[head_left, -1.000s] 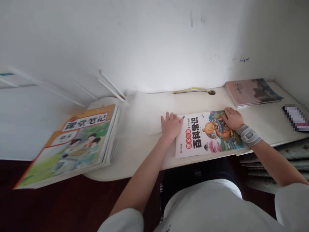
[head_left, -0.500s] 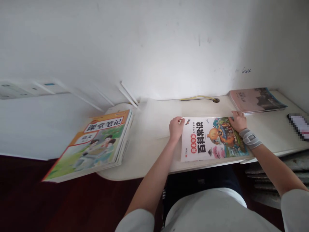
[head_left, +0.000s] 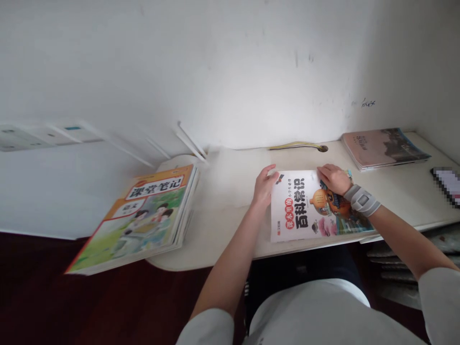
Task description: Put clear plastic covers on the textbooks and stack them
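Plainly, the illustrated book (head_left: 305, 225) is laid on the counter (head_left: 223, 235) along the near edge, its long axis running left to right between both hands. Its far-left corner is met by the left hand (head_left: 265, 187); its far edge is partly covered by the right hand (head_left: 335, 179), nearer the cover's middle. Whether either grip is closed on it cannot be told, both undersides being hidden. At right, a dark-edged object (head_left: 447, 184) is pixelated and cut off.

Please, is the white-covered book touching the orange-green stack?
Apart. The head view shows desk surface between the white-covered book and the orange-green stack.
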The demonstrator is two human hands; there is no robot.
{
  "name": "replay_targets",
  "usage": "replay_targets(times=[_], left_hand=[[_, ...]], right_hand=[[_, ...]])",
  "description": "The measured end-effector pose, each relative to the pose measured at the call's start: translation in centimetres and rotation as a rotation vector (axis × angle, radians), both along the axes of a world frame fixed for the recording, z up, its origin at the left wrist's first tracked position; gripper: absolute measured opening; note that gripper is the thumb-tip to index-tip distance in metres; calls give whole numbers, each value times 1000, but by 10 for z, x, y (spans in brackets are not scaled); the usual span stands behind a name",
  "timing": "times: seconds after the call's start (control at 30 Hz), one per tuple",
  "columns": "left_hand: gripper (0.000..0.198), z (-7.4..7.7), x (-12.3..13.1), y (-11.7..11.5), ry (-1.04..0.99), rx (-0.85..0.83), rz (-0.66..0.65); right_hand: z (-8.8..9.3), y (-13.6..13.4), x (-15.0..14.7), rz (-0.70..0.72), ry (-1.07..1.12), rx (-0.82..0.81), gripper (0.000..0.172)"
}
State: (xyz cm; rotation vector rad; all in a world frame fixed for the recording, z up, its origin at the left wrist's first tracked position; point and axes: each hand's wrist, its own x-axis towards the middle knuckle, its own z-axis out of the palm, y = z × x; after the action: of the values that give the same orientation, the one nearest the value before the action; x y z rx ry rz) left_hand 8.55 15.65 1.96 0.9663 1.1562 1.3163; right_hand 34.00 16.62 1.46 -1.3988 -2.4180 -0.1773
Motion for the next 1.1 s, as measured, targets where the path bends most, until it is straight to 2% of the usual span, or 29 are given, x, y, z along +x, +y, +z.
replay_targets(times=[0.27,0.4,0.53,0.67,0.83,0.97,1.1], left_hand=[[35,7,-15,4,158,32,-11],[33,17,-24,8,174,74,-37],[36,19,-21,8,233,52,-108],[30,10,-15,11,393,25,-55],[11,1,-10,23,776,-8,-4],[7,-4,-6,30,1077,-41,-38],[13,-8,-6,32,1274,-57,-110]], right_hand=[[37,0,4,163,195,-156,36],[52,2,2,233,285,-235,37],[59,6,1,207,272,-286,40],[53,18,15,58,138,-348,44],[30,36,49,-157,-88,-432,49],[9,38,66,-272,-154,-435,46],[-1,36,78,-401,-160,-429,49]])
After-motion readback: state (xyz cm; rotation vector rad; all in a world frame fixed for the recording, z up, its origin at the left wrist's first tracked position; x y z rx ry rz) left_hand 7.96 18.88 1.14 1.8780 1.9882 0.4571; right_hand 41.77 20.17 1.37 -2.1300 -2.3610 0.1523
